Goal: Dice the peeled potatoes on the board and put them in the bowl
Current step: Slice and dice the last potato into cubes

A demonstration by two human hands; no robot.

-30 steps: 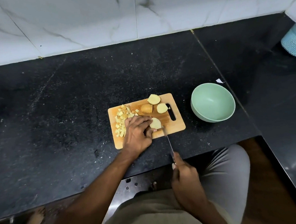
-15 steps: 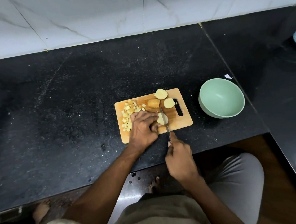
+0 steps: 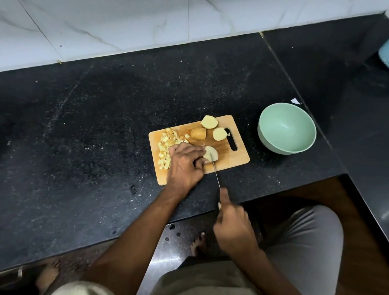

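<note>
Under left hand [image 3: 185, 164], potato half [image 3: 211, 154] part-hidden

I see a black speckled stone table [image 3: 81, 139]. A wooden cutting board [image 3: 235, 160] lies on it near the front edge, and a pale green bowl [image 3: 286, 127] sits apart at its 3 o'clock.

Single head-worn wide-angle view, looking steeply down and forward from above a black countertop [image 3: 92, 138]. White marble wall tiles [image 3: 128, 15] along the top edge, lap and bare feet at the bottom, cutting board [image 3: 235, 160] near centre, at arm's length.
</note>
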